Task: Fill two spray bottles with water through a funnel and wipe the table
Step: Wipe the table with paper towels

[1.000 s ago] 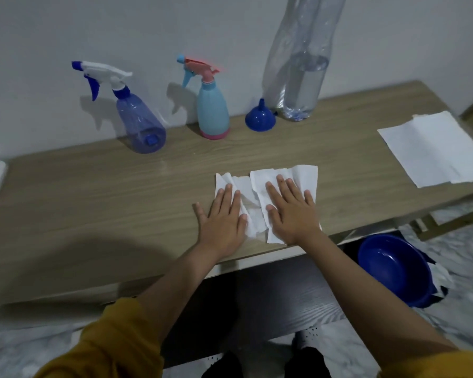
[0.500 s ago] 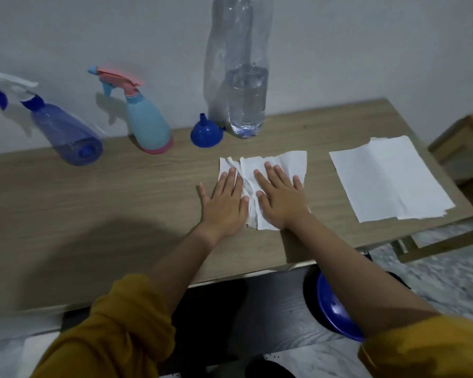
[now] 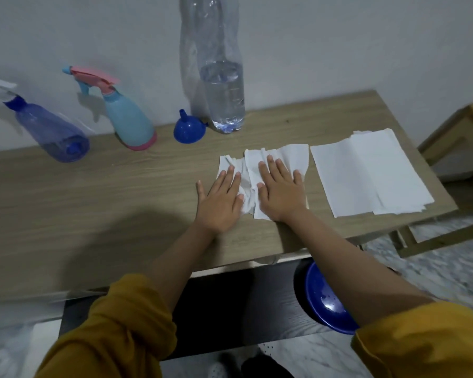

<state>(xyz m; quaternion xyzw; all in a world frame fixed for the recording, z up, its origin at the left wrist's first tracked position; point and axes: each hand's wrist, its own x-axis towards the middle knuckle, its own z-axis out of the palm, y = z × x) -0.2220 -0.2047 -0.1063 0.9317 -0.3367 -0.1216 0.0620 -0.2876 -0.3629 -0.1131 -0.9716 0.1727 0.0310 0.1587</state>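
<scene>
Table (image 3: 93,203), wiping step in hand: crumpled paper towel (image 3: 273,165) lying just in front of the blue funnel (image 3: 187,129), pressed flat under left hand (image 3: 219,203) and right hand (image 3: 280,192), fingers straight; next move likely calls for sliding it onward.

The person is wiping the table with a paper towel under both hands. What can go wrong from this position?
1. The crumpled towel under the left hand and right hand lies close beside the spare paper sheets; a wipe rightward could probably push them off the table edge.
2. A wipe toward the wall could knock the funnel or the tall water bottle, which looks easy to tip.
</scene>
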